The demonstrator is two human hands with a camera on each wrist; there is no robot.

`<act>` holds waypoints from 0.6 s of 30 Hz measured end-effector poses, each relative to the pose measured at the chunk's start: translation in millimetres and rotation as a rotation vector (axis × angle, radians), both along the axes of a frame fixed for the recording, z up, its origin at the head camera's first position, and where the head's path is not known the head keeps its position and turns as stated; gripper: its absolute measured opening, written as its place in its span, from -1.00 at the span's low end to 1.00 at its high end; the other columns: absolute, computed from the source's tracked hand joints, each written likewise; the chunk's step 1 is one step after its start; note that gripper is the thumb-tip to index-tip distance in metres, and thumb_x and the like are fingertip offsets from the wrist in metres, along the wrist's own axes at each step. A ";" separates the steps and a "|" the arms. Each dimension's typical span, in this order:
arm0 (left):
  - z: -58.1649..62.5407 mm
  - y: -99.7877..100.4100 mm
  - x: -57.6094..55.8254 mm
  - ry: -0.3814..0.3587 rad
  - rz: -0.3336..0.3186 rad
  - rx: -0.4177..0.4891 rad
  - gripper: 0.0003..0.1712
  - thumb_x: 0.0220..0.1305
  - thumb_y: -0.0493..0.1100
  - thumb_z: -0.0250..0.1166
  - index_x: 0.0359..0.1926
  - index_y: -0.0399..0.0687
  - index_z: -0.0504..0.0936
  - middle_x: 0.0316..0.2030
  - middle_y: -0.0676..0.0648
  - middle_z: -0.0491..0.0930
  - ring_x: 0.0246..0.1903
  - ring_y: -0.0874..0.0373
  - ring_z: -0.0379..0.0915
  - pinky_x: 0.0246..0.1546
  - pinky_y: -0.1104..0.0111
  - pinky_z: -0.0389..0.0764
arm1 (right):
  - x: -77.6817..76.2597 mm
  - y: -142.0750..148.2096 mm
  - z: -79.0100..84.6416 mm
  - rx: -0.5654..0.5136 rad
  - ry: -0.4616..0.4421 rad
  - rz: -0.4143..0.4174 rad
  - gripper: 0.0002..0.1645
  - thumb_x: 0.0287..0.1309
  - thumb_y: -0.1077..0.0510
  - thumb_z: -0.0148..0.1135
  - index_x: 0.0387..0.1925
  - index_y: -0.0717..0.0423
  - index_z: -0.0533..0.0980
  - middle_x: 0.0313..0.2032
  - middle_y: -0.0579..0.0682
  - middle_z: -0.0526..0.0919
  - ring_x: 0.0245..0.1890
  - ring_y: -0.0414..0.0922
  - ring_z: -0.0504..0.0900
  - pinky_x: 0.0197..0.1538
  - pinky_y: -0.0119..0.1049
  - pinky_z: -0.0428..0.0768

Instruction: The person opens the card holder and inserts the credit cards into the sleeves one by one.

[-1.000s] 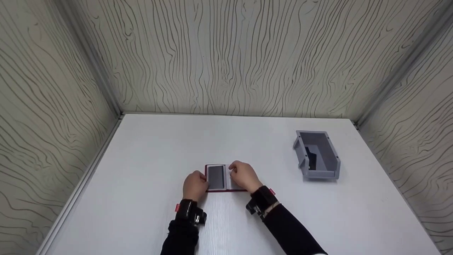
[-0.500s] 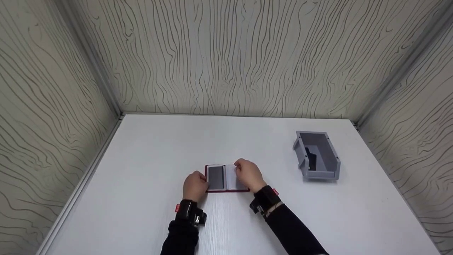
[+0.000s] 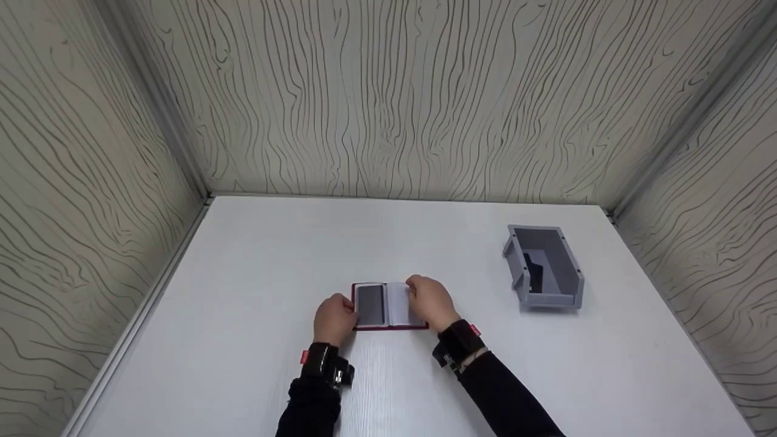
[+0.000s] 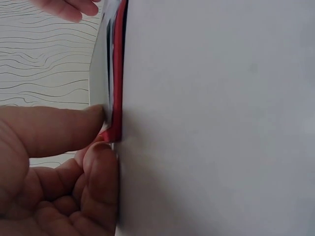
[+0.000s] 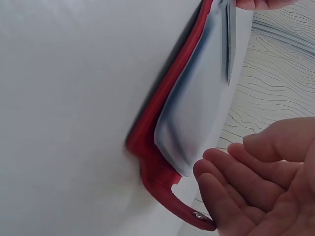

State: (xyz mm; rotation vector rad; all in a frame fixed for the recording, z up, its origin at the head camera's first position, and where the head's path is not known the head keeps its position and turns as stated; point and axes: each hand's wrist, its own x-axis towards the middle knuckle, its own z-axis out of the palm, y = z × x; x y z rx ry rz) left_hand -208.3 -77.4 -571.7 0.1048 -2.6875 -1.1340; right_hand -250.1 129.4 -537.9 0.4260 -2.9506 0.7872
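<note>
The red card book (image 3: 389, 306) sits between big walls (image 3: 388, 103) with wavy lines, spread on the white table (image 3: 261, 261), between our two hands. Off to the right of it we see a gray bin (image 3: 549, 299), with a dark thing (image 3: 534, 274) in it that we can't name.

Our right hand (image 3: 433, 301) is by the right side of the book. Its fingers bend softly, with a gap before the thumb, and we see nothing held in them. Our left hand (image 3: 334, 319) pinches the near left corner, thumb on top and curled fingers below.

The left page (image 3: 369, 303) looks dark gray. On the right side, the clear pages (image 5: 189, 108) lift a bit off the cover. A red strap (image 5: 170, 199) sticks out past that edge, with a tiny shiny snap (image 5: 199, 215) on it.

We think the step in hand is turning or smoothing the clear pages. The next move seems to call for a light touch: take just one page by its edge, while the left hand holds the corner down.
</note>
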 end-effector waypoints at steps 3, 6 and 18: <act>0.5 0.0 -0.3 -0.004 0.002 -0.004 -0.84 -0.09 -0.34 0.41 -0.45 -0.24 0.56 -0.56 -0.05 0.55 -0.48 0.00 0.50 -0.35 0.13 0.51 | 0.9 0.6 -0.2 -0.002 -0.019 0.004 -0.79 0.28 0.29 0.19 -0.11 0.32 0.61 -0.23 0.18 0.69 -0.17 0.09 0.67 -0.05 -0.03 0.58; 1.4 0.4 -0.2 -0.008 0.003 -0.003 -0.83 -0.08 -0.34 0.42 -0.45 -0.24 0.56 -0.56 -0.04 0.55 -0.48 0.00 0.49 -0.35 0.14 0.51 | 1.4 1.3 -0.8 -0.006 -0.030 0.006 -0.79 0.27 0.29 0.20 -0.11 0.32 0.61 -0.21 0.19 0.69 -0.16 0.09 0.67 -0.04 -0.02 0.58; 2.8 0.9 0.0 -0.020 0.010 0.010 -0.84 -0.06 -0.35 0.41 -0.44 -0.25 0.58 -0.55 -0.05 0.56 -0.48 0.01 0.50 -0.35 0.15 0.52 | -0.1 2.8 -4.1 0.003 -0.030 0.009 -0.77 0.25 0.32 0.19 -0.08 0.33 0.60 -0.16 0.20 0.69 -0.09 0.12 0.65 0.03 0.00 0.56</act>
